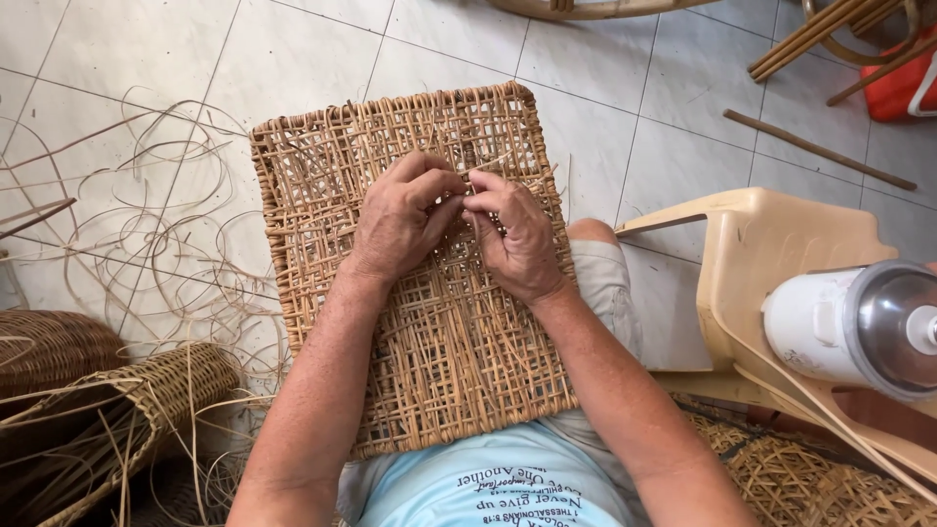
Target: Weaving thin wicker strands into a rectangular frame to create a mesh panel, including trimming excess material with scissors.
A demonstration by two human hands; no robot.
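Square tan woven cane panel (429, 293) rests on lap, tilted away. Left hand (400, 220) and right hand (517, 239) meet at panel's upper middle, fingertips pinching thin pale cane strand (467, 190). Likely light, springy, brittle at kinks; grip strand near weave. Woven rattan basket (146, 410) at 8 o'clock. Beige plastic chair (771, 244) at 3 o'clock.

1. We see a rough, matt woven cane panel (429, 293).
2. We see glossy pale floor tiles (127, 49).
3. We note a smooth beige plastic chair (781, 234).
4. We note a shiny metal-capped white plastic container (859, 327).
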